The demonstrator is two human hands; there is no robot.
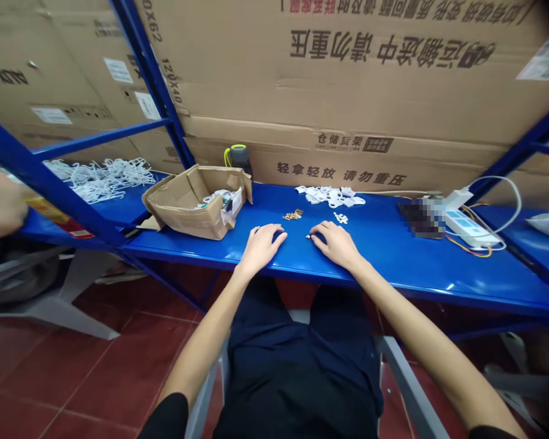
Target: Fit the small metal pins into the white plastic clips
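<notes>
My left hand (261, 242) lies palm down on the blue shelf (384, 256), fingers curled loosely together, nothing visible in it. My right hand (335, 242) rests beside it, fingertips pinched at a tiny pale part (308, 236) on the shelf. Just beyond my hands lie a small heap of brass-coloured parts (293, 214) and a few small white bits (341, 217). Farther back is a pile of white plastic pieces (332, 195).
An open cardboard box (196, 204) holding white parts stands left of my hands. A white power strip (462, 225) with cables lies right. White wire hooks (103, 177) pile on the left shelf. Another person's hand (0, 204) shows at the far left. Big cartons (348, 91) stand behind.
</notes>
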